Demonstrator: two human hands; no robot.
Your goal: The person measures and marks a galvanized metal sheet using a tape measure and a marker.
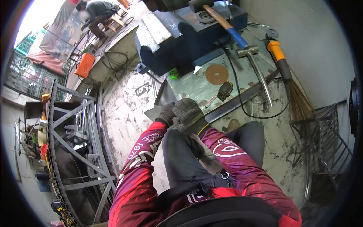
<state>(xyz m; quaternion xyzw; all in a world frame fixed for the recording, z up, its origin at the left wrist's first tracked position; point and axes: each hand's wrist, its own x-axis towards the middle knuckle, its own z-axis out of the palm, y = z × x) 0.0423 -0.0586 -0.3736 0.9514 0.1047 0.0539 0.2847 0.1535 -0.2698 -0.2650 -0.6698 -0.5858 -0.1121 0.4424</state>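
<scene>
Both hands wear dark grey knit gloves and meet at the near left edge of a metal-topped work surface (pixel 185 90). My left hand (pixel 165 114) is closed, its fingers partly behind the right. My right hand (pixel 189 115) is curled against it, fingers bent. Whatever they hold, if anything, is hidden. Right of the hands lies a black and yellow tape measure (pixel 225 90) with a short length of blade out. Beyond it are a brown cutting disc (pixel 216 74), a small white triangular piece (pixel 197 69) and a green round item (pixel 173 73).
A large blue vise (pixel 189 45) carries a hammer (pixel 223 24) and a grinding disc (pixel 204 16). A T-shaped metal bar (pixel 259 75) and a corded angle grinder (pixel 278 56) lie right. A metal frame (pixel 75 132) stands left; another person (pixel 99 15) sits in the background.
</scene>
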